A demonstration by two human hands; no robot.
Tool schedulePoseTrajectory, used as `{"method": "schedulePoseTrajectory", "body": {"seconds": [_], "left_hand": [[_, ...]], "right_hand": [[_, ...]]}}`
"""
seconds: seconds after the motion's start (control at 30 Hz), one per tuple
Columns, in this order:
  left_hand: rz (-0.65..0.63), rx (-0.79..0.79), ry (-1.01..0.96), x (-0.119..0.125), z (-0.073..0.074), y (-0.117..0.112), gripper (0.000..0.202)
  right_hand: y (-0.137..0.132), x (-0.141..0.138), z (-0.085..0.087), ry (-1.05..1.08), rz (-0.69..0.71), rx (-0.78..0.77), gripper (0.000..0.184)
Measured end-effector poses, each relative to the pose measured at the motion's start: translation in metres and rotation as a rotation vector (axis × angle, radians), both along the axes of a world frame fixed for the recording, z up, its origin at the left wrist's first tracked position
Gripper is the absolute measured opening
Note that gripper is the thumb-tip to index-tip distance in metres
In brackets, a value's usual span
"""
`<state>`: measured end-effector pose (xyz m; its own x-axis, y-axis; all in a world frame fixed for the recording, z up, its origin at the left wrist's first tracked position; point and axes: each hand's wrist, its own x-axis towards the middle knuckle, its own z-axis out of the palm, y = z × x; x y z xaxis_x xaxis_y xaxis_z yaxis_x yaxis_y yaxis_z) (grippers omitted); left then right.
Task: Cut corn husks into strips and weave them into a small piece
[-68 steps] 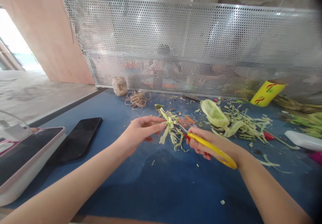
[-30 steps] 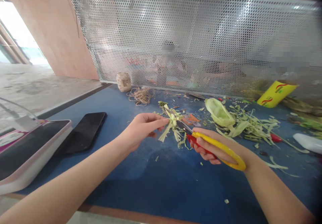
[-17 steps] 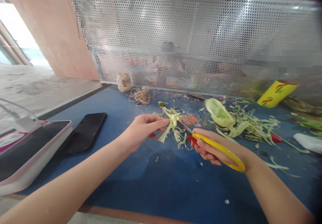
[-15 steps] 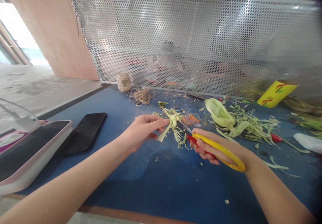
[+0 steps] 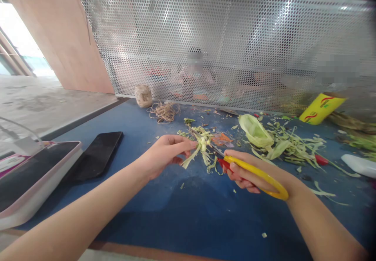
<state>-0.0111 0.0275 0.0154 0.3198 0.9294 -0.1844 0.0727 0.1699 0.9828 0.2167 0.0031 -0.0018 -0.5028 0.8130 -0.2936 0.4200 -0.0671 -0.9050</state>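
Observation:
My left hand (image 5: 170, 151) pinches a pale green, shredded vegetable piece (image 5: 203, 143), its thin strips fanning out and drooping. In my right hand (image 5: 239, 171) are scissors (image 5: 252, 171) with one yellow and one red handle. Their blades reach left to the vegetable piece and partly disappear among its strips, so I cannot tell how far apart they are. Beyond the right hand lies a hollow pale green cabbage-like leaf piece (image 5: 255, 132), beside a pile of cut green strips (image 5: 293, 145). An orange scrap (image 5: 221, 139) lies behind the blades.
Left on the blue table (image 5: 176, 222) are a black phone (image 5: 100, 151) and a larger device in a pale case (image 5: 44, 175). Tangled twine (image 5: 164, 111) and a twine roll (image 5: 143, 96) sit near the perforated metal screen (image 5: 176, 30), with a person behind. A yellow roll (image 5: 321, 108) lies right.
Both hands stay in nearly the same place. The scissors and the vegetable piece have shifted only very slightly, along with a small movement of the view.

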Motion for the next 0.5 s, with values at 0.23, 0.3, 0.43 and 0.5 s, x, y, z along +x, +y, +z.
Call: {"method": "schedulePoseTrajectory", "body": {"seconds": [0.23,0.3,0.43,0.5], "left_hand": [[0.000,0.000,0.001,0.000,0.002,-0.001,0.024],[-0.003,0.002,0.005,0.000,0.003,-0.001,0.024],[-0.019,-0.007,0.003,0.000,0.004,-0.001,0.022],[-0.035,0.004,0.006,-0.001,0.003,-0.001,0.023]], "right_hand": [[0.001,0.000,0.005,-0.085,-0.013,-0.035,0.044],[0.002,0.002,0.003,-0.077,-0.019,-0.023,0.043],[0.004,0.007,0.001,-0.041,0.017,-0.025,0.042],[0.004,0.009,0.001,0.023,0.026,-0.050,0.039]]}}
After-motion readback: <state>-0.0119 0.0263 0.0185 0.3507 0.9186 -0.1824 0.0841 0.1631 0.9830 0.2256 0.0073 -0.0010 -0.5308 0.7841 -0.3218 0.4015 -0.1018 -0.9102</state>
